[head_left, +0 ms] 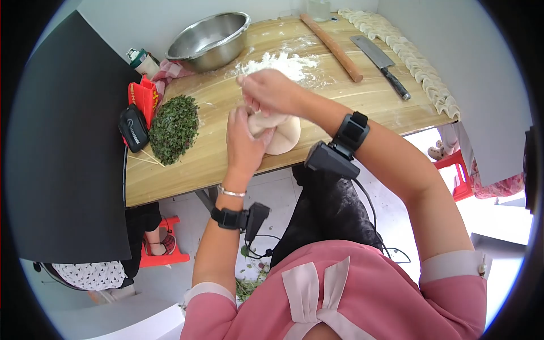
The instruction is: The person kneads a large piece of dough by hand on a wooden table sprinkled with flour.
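Note:
A smooth, pale lump of dough (286, 139) rests near the front edge of the wooden table (215, 170). My left hand (243, 133) is closed around the dough's left part, thumb pressed against its side. Just above, my right hand (272, 93) is closed with its fingers curled in; whatever is in them is hidden from view. Behind my right hand lies a patch of white flour (286, 65). Both wrists carry black strapped devices.
At the back are a metal bowl (212, 48), rolling pin (331, 48) and cleaver (377, 59). Overlapping pale dough pieces (416, 62) line the right edge. Chopped greens (174, 127), a black case (134, 127) and thin sticks (148, 159) lie left. Other people's legs show beside red stools.

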Demonstrator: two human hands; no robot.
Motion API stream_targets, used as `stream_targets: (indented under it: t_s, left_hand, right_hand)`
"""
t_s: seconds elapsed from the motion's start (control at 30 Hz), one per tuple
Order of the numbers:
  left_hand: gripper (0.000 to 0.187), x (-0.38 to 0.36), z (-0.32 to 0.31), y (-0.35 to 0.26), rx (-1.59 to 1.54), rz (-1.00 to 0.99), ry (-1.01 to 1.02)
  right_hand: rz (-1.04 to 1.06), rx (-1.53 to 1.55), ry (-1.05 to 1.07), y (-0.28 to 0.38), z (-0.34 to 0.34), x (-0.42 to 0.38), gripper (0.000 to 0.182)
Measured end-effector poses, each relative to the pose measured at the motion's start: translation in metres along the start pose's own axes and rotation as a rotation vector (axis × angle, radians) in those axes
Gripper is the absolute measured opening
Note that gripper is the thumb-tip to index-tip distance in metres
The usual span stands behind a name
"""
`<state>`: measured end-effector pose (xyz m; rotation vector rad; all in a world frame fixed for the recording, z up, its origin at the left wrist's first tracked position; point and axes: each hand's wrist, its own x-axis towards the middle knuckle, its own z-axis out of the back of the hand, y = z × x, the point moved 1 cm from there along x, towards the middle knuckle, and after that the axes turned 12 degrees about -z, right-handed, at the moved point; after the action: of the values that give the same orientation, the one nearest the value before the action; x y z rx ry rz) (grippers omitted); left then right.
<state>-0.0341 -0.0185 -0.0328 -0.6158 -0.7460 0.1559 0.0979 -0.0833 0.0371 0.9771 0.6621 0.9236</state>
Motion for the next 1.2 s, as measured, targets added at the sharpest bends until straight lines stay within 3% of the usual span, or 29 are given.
stream_targets:
  t_s: [0.03, 0.07, 0.13, 0.17, 0.27, 0.3, 0.37, 0.4, 0.43, 0.6, 0.83, 1.0, 1.1, 1.2]
  left_hand:
    - [0.044, -0.006, -0.001, -0.003, 0.055, -0.047, 0.001]
    - [0.041, -0.012, -0.001, -0.004, 0.110, -0.093, 0.004]
    - [0.041, -0.019, -0.002, -0.004, 0.110, -0.111, -0.001]
    - [0.041, -0.022, -0.003, -0.003, 0.111, -0.126, -0.006]
    - [0.042, -0.033, 0.007, -0.001, -0.017, -0.195, -0.056]
    - [0.042, -0.039, 0.009, 0.004, -0.023, -0.201, -0.058]
    - [0.045, -0.052, 0.009, 0.021, -0.738, 0.114, -0.182]
    - [0.045, -0.050, 0.009, 0.023, -0.747, 0.120, -0.182]
    - [0.045, -0.049, 0.009, 0.025, -0.628, 0.156, -0.177]
    - [0.040, -0.018, 0.026, 0.019, -0.021, 0.174, -0.036]
    - [0.038, 0.021, 0.043, 0.030, -0.042, 0.101, -0.008]
    - [0.036, 0.042, 0.034, 0.023, -0.004, 0.044, 0.012]
    - [0.036, 0.050, 0.037, 0.016, 0.059, 0.006, 0.115]
    - [0.036, 0.049, 0.046, 0.008, 0.121, -0.023, 0.046]
  right_hand:
    - [0.197, -0.208, -0.123, -0.006, -0.006, -0.003, 0.046]
    - [0.197, -0.209, -0.128, -0.013, -0.013, -0.004, 0.046]
    - [0.410, -0.657, -0.367, -0.026, -0.028, -0.008, 0.039]
    - [0.346, -0.653, -0.331, -0.034, -0.032, -0.013, 0.028]
    - [0.274, -0.826, -0.347, -0.036, -0.042, -0.040, 0.022]
    - [0.367, -0.797, -0.433, -0.041, -0.047, -0.046, 0.030]
    - [0.373, -0.814, -0.424, -0.043, -0.050, -0.040, 0.029]
    - [0.381, -0.825, -0.403, -0.042, -0.049, -0.036, 0.028]
    - [0.261, -0.857, -0.343, -0.040, -0.048, -0.025, 0.021]
    - [0.196, -0.894, -0.397, -0.041, -0.054, 0.035, 0.025]
    - [0.116, -0.847, -0.364, -0.038, -0.046, 0.067, 0.025]
    - [0.014, -0.853, -0.209, -0.035, -0.049, 0.066, 0.021]
    - [0.090, -0.866, -0.224, -0.031, -0.049, 0.054, 0.019]
    - [0.180, -0.875, -0.285, -0.011, -0.041, 0.031, 0.016]
